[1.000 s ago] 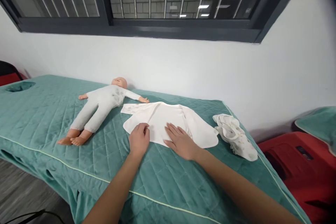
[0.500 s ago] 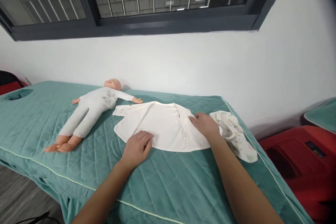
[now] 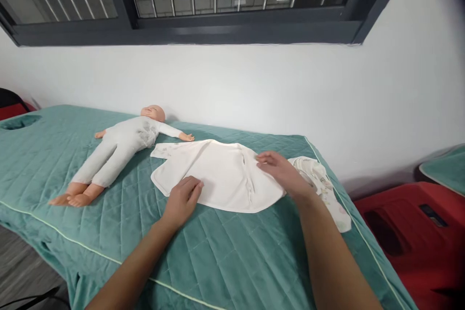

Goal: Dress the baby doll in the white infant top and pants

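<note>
A small white garment (image 3: 221,174) lies spread on the green quilted bed cover (image 3: 225,261). My left hand (image 3: 182,198) rests at its lower left edge, fingers curled loosely, with nothing seen in them. Over the garment's right part is my right hand (image 3: 278,169), its fingers extended and a little apart, holding nothing. A crumpled patterned cloth (image 3: 321,184) lies just right of that hand, partly behind the wrist. On the left, a baby doll (image 3: 123,143) in a white suit lies on its back, one arm stretched toward the garment's sleeve.
A white wall (image 3: 232,87) and a dark window frame (image 3: 232,29) with bars stand behind the bed. To the right is a red plastic object (image 3: 410,232) beside a green cloth (image 3: 446,167). A face hole (image 3: 20,121) shows at the bed's far left.
My right hand has lifted off the garment's right part and its fingers have straightened. The left hand stays at the lower edge. The view has shifted slightly.
</note>
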A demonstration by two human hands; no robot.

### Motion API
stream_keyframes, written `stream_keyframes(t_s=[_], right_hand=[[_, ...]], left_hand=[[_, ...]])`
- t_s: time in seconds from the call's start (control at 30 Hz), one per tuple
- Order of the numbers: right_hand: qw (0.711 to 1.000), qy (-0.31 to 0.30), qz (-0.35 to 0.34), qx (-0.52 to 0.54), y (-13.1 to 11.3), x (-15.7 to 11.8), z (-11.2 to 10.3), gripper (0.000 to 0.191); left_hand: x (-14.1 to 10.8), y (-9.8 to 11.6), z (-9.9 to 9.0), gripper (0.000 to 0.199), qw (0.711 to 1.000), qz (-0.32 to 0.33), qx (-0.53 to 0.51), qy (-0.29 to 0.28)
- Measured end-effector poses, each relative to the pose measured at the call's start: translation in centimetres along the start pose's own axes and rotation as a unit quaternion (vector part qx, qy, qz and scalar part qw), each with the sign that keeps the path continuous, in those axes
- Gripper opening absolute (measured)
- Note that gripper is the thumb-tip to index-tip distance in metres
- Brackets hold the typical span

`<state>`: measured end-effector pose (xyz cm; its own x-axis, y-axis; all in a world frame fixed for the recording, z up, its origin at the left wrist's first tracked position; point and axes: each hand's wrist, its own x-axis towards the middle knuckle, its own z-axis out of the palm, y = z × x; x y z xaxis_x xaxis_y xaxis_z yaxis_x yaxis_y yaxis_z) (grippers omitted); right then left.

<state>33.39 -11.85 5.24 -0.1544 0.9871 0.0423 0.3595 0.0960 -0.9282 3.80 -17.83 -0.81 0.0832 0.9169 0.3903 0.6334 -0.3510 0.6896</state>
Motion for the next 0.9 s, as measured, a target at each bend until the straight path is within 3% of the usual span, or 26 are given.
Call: stream_keyframes(t_s=[0.07,0.13,0.17,0.2,0.27,0.33,0.37,0.47,0.6,0.73,0.83,0.9], right_hand=[[0.981,-0.164,-0.062,0.089,-1.5,-0.9,1.4,0.043],[0.958,-0.256,-0.065,0.113,-2.0,-1.2,2.5,0.042],[0.961,-0.247,-0.059,0.109,-1.7,-1.1,2.8,0.039],[0.974,-0.201,-0.054,0.092,-1.2,-0.7,2.9,0.035],[0.998,-0.041,-0.041,0.009,0.6,0.3,2.2,0.028],[0.985,0.101,0.006,-0.14,2.5,1.3,0.9,0.03],[0.968,0.128,0.036,-0.212,3.3,1.7,0.1,0.033],[0.923,0.101,0.121,-0.35,4.7,2.2,-2.3,0.038],[0.889,0.022,0.2,-0.412,4.4,1.5,-4.4,0.04],[0.882,-0.047,0.173,-0.437,3.9,0.7,-5.2,0.034],[0.895,-0.015,0.151,-0.419,4.4,0.7,-5.4,0.027],[0.896,0.069,0.161,-0.407,5.2,1.0,-5.7,0.027]], left_hand=[[1.1,0.6,0.9,0.027,0.985,-0.104,-0.141,0.007],[2.5,1.1,1.9,0.031,0.941,-0.198,-0.274,0.019],[3.3,1.4,2.5,0.033,0.916,-0.233,-0.325,0.023],[4.1,1.5,3.0,0.035,0.895,-0.259,-0.363,0.023],[5.5,1.6,4.0,0.039,0.873,-0.282,-0.398,0.013],[6.4,1.4,4.7,0.039,0.884,-0.273,-0.379,0.008],[6.8,1.2,5.1,0.037,0.898,-0.262,-0.352,0.011],[7.1,0.5,5.6,0.031,0.935,-0.228,-0.271,0.017],[6.6,0.2,5.5,0.03,0.938,-0.203,-0.28,0.02],[6.3,0.2,5.3,0.029,0.93,-0.195,-0.309,0.031],[6.2,0.3,5.3,0.026,0.935,-0.188,-0.3,0.031],[6.1,0.3,5.3,0.025,0.937,-0.184,-0.294,0.03]])
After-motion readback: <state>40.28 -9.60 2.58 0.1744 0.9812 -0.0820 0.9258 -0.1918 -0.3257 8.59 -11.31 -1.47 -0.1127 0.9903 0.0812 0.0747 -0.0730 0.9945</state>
